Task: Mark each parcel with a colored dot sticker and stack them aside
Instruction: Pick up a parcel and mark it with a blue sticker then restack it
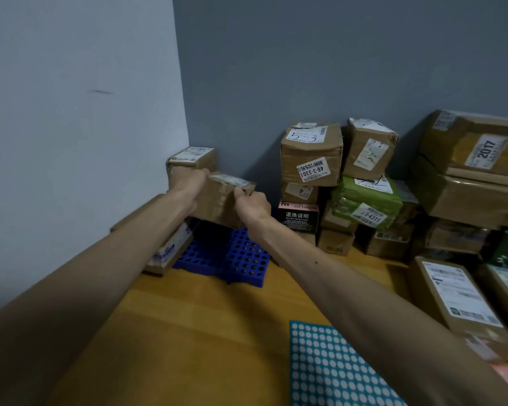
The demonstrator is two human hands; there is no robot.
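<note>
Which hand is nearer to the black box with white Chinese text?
Right. The right hand grips the held parcel just beside the black box; the left hand holds the parcel's far side, farther away.

Both arms are bare all the way up, no sleeves in view, no watch, no rings, no gloves. The left hand (189, 186) and right hand (252, 205) are plain too. There's one small dark mole on the right forearm (316, 262).
</note>
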